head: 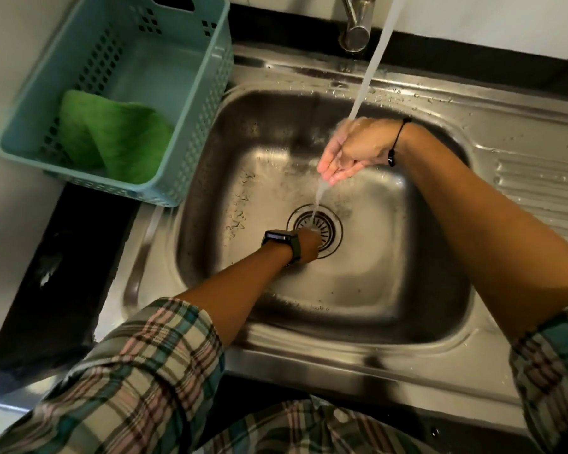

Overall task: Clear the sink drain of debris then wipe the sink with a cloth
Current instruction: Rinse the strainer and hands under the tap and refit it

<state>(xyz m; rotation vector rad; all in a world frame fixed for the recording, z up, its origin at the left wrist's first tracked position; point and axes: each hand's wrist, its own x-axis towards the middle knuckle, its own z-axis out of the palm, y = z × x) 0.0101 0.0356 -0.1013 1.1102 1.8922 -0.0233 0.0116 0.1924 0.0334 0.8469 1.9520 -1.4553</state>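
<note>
A steel sink holds a round slotted drain strainer at its middle. Water runs from the tap onto my right hand, which is cupped under the stream with fingers apart and nothing in it. The water spills off it down onto the drain. My left hand reaches down onto the drain; its fingers point away from me and are hidden, so I cannot tell whether they grip anything. A green cloth lies folded in the teal basket to the left of the sink.
A chrome tap stands behind the basin. The ribbed steel drainboard lies to the right, spotted with droplets. A black countertop runs along the left, under the basket. A white wall sits behind.
</note>
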